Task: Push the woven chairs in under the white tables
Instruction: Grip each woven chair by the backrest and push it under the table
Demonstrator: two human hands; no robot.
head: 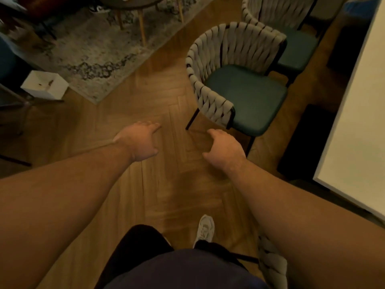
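A woven chair (pixel 235 80) with a grey braided back and a dark green seat stands on the wood floor, pulled out from the white table (pixel 358 122) at the right edge. A second woven chair (pixel 291 28) stands beyond it, its seat partly hidden behind the first. Part of a third woven chair back (pixel 273 265) shows at the bottom, under my right forearm. My left hand (pixel 138 143) hovers over bare floor, fingers relaxed, holding nothing. My right hand (pixel 224 148) hangs just short of the near chair's front corner, fingers loosely curled and empty, not touching it.
A patterned rug (pixel 93 49) covers the floor at the upper left, with a dark round table (pixel 133 3) on wooden legs on it. A white open box (pixel 44 85) sits at the rug's edge. My white shoe (pixel 205 229) is on the floor below my hands.
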